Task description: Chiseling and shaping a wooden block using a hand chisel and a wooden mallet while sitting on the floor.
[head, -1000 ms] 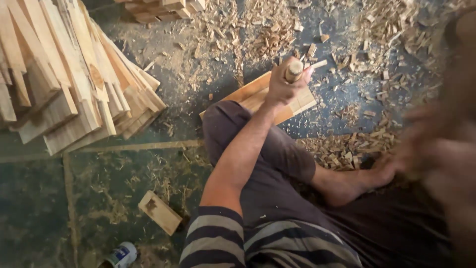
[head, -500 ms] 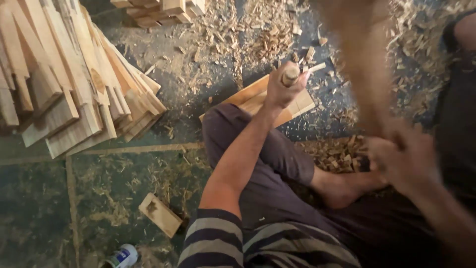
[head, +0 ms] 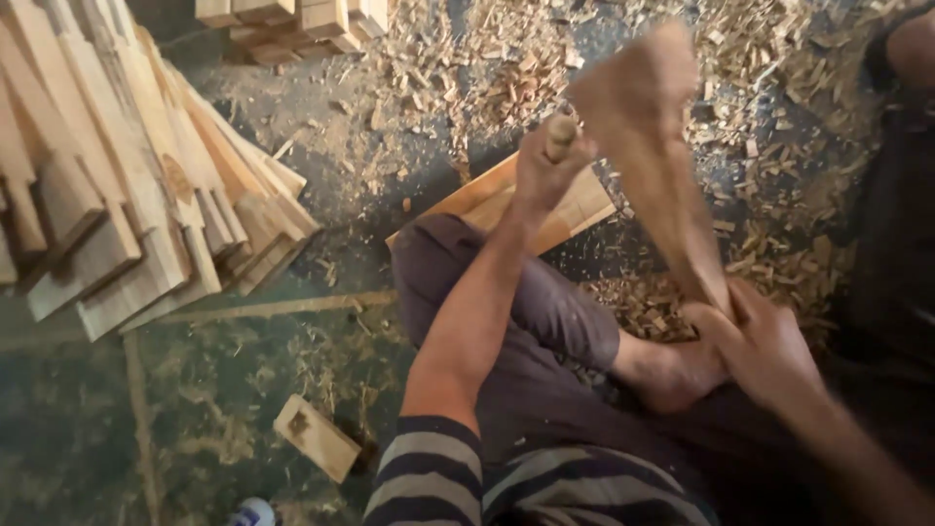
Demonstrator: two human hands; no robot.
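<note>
My left hand [head: 542, 168] is shut around a chisel with a round wooden handle [head: 560, 134]. It holds the chisel upright on a pale wooden board [head: 467, 202] that lies on the floor in front of my bent leg. My right hand [head: 769, 351] grips the thin end of a wooden mallet [head: 651, 161]. The mallet is motion-blurred, and its wide head is just right of the chisel handle, about level with it. The chisel's blade is hidden behind my left hand.
A leaning stack of cut wooden planks [head: 127, 195] fills the left. Small wooden blocks [head: 292, 18] sit at the top, and one loose block [head: 317, 438] lies near my left elbow. Wood chips [head: 487, 83] cover the floor. A dark-clothed limb [head: 901, 156] is at the right edge.
My right hand has swung the mallet from the right side upward and then over, bringing its head close to the chisel handle. My left hand and the chisel have stayed on the board.
</note>
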